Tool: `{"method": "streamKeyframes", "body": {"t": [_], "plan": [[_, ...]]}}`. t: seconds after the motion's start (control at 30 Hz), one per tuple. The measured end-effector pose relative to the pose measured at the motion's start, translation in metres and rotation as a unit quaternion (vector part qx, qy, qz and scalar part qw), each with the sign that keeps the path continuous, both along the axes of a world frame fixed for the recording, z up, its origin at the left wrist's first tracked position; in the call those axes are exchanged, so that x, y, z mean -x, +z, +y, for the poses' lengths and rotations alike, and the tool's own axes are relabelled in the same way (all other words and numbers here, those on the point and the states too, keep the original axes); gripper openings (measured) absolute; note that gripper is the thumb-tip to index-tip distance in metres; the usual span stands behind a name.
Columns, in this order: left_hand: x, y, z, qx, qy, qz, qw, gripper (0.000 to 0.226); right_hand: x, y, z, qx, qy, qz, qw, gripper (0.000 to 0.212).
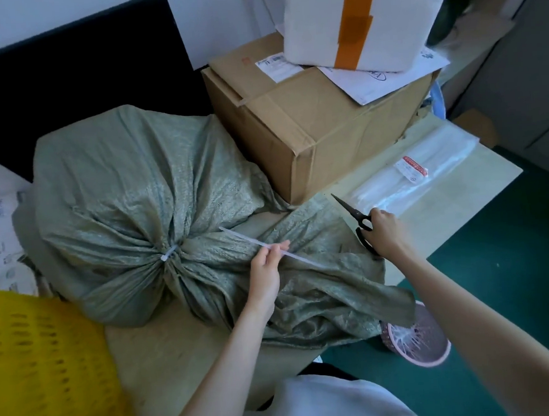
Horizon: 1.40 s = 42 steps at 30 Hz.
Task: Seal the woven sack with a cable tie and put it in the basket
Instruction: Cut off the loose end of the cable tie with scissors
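A stuffed grey-green woven sack [121, 191] lies on the table, its neck gathered and cinched by a white cable tie [169, 253]. The sack's loose mouth fans out to the right and hangs over the table edge. My left hand [267, 266] pinches a white cable-tie strip [252, 241] that lies slantwise over the loose cloth, apart from the cinched neck. My right hand [385, 230] grips black scissors [356, 220], blades shut and pointing up-left. A yellow slotted basket [42, 366] stands at the lower left.
A taped cardboard box [309, 122] sits behind the sack, with a white foam box [361, 19] and papers on top. Clear plastic bags [419, 173] lie at the table's right. A pink waste basket [419, 343] stands on the green floor below the table edge.
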<state>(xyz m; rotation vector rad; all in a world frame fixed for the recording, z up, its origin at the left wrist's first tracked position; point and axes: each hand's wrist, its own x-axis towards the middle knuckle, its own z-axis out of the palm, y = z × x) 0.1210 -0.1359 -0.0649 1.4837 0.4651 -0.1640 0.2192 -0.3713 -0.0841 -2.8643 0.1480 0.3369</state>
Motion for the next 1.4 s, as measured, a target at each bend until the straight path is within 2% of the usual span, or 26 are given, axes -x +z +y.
{"method": "streamKeyframes", "body": {"t": [0.13, 0.23, 0.33, 0.63, 0.8, 0.9, 1.03, 1.23, 1.4], "plan": [[0.009, -0.023, 0.011, -0.044, -0.014, 0.075, 0.996, 0.029, 0.0, -0.006, 0.003, 0.0, 0.015, -0.001, 1.0, 0.022], [0.019, -0.031, 0.027, -0.12, -0.026, 0.102, 0.987, 0.031, 0.004, -0.012, 0.009, -0.023, 0.021, -0.004, 0.999, 0.025], [0.026, -0.034, 0.042, -0.156, -0.036, 0.11, 0.981, 0.034, 0.01, -0.019, 0.016, -0.054, 0.031, -0.012, 0.998, 0.026], [0.039, -0.019, 0.041, -0.165, -0.049, 0.058, 0.983, 0.034, 0.025, -0.029, 0.035, -0.092, 0.038, -0.057, 0.993, 0.026], [0.038, -0.009, 0.036, -0.143, -0.044, 0.064, 0.987, 0.033, 0.025, -0.023, 0.035, -0.115, 0.022, -0.079, 0.99, 0.019], [0.035, -0.002, 0.03, -0.116, -0.046, 0.054, 0.991, 0.032, 0.028, -0.011, 0.036, -0.162, 0.005, -0.1, 0.982, 0.027], [0.025, 0.017, 0.019, -0.086, -0.079, 0.03, 0.993, 0.029, 0.038, 0.015, 0.043, -0.263, -0.023, -0.139, 0.954, 0.025], [0.006, 0.05, -0.007, -0.055, -0.12, -0.017, 0.991, 0.026, 0.049, 0.063, 0.045, -0.441, -0.087, -0.089, 0.889, 0.016], [-0.001, 0.065, -0.035, -0.08, -0.187, -0.06, 0.977, 0.025, 0.061, 0.071, 0.035, -0.527, -0.132, -0.05, 0.838, 0.011]]}}
